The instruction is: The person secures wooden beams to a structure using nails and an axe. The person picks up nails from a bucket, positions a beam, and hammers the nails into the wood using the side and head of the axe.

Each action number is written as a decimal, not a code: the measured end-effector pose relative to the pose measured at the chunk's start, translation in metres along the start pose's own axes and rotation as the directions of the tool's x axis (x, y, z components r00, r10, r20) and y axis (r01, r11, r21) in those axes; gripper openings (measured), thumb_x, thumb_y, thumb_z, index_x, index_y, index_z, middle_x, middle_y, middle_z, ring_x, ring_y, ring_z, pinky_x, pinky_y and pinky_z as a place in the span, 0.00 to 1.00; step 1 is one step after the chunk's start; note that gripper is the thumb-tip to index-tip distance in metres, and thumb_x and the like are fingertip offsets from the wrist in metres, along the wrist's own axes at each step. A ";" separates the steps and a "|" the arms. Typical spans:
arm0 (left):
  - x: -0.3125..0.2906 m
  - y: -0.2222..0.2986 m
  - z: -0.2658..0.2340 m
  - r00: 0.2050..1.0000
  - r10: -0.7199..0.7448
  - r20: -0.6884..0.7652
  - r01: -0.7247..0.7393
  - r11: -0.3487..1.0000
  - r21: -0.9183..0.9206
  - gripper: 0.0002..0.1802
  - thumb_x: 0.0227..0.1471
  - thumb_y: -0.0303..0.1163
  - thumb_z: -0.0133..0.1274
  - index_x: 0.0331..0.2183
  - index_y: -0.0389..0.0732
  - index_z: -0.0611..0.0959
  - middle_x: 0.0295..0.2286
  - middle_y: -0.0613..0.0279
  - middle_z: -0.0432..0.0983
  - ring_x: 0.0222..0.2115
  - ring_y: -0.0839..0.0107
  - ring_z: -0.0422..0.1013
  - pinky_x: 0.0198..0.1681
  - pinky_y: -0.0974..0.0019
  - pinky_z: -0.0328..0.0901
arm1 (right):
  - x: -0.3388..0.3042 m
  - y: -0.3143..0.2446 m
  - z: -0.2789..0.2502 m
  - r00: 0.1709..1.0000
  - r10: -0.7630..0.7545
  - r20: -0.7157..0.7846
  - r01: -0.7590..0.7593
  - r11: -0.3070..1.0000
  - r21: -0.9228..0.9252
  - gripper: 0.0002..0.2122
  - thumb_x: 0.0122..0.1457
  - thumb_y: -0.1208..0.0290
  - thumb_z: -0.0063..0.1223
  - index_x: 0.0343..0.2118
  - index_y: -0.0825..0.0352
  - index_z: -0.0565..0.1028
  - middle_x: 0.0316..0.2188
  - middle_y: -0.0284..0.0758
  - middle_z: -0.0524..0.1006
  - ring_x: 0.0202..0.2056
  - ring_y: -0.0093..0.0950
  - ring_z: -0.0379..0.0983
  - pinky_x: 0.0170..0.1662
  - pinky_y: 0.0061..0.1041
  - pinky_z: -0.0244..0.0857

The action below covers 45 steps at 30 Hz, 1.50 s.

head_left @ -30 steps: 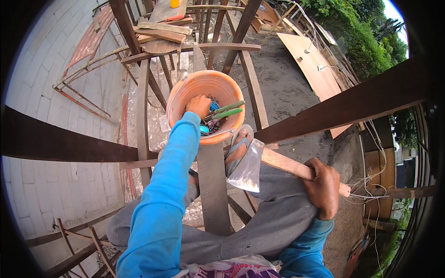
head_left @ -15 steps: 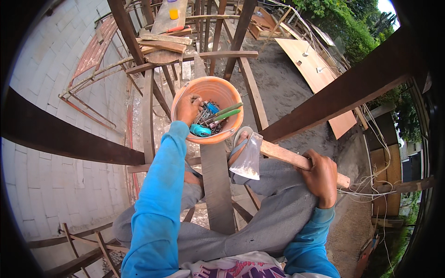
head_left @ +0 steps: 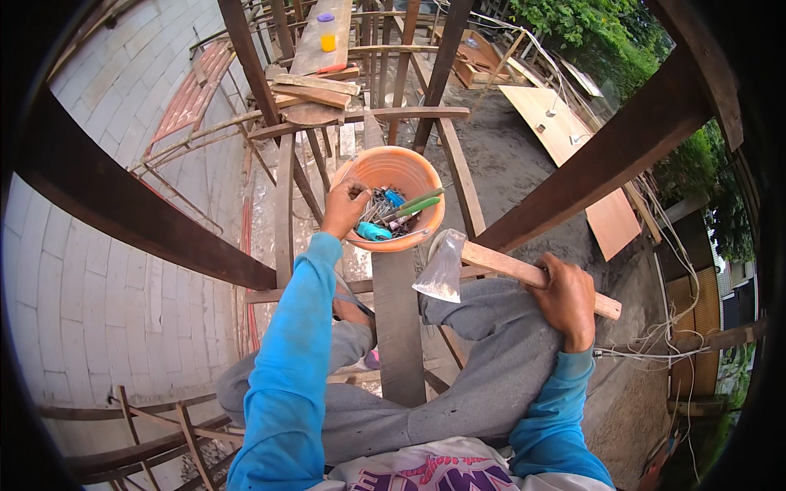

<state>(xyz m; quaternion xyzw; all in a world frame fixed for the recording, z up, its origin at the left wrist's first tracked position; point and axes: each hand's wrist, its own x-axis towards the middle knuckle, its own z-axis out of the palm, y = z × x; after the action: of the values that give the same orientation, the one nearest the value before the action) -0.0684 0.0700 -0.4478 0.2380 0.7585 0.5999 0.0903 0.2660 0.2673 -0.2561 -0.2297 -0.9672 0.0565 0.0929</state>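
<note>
An orange bucket stands on the plank in front of me, with loose nails, a blue coil and a green-handled tool inside. My left hand is over the bucket's left side, fingers pinched together; whatever they hold is too small to make out. Across my right knee lies an axe, its pale wooden handle gripped near the end by my right hand. The wide metal head points left, close to the bucket's lower right.
Dark timber posts slant up on both sides. Below me runs a narrow plank. Cut wood pieces and a cup with orange contents rest on boards beyond the bucket. A plywood sheet leans at the right; a block wall rises left.
My left hand has come up from among the nails toward the bucket's left rim, fingers now pinched. My right hand still holds the axe. The whole view has shifted slightly.
</note>
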 end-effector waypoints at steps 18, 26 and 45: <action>0.056 -0.055 0.067 0.933 -0.209 0.293 -0.056 0.720 0.692 0.08 0.41 0.28 0.60 0.30 0.43 0.88 0.32 0.46 0.80 0.37 0.50 0.76 0.45 0.53 0.69 | 0.002 0.013 0.007 0.992 0.109 0.066 -0.112 0.993 0.041 0.12 0.39 0.74 0.65 0.30 0.65 0.76 0.24 0.41 0.77 0.29 0.42 0.76 0.32 0.37 0.67; 0.065 -0.063 0.073 0.938 -0.142 0.316 -0.109 0.745 0.658 0.07 0.40 0.32 0.61 0.27 0.42 0.86 0.30 0.47 0.80 0.35 0.50 0.76 0.42 0.52 0.69 | 0.002 0.011 0.005 0.991 0.118 0.056 -0.122 0.990 0.070 0.12 0.39 0.74 0.65 0.30 0.65 0.76 0.23 0.41 0.77 0.28 0.42 0.75 0.32 0.37 0.67; -0.059 0.090 0.041 0.934 0.005 0.357 0.254 0.695 -0.673 0.11 0.53 0.24 0.55 0.40 0.34 0.75 0.29 0.53 0.78 0.28 0.67 0.78 0.33 0.68 0.76 | -0.009 0.024 0.003 0.942 0.279 -0.187 -0.161 0.864 0.477 0.14 0.50 0.62 0.66 0.28 0.69 0.75 0.21 0.43 0.76 0.23 0.36 0.74 0.28 0.34 0.65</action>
<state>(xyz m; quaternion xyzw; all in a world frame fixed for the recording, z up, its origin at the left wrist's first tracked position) 0.0233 0.0928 -0.3818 0.2292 0.4570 0.7885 0.3419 0.2839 0.2843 -0.2643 -0.3163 -0.8745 0.2621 0.2580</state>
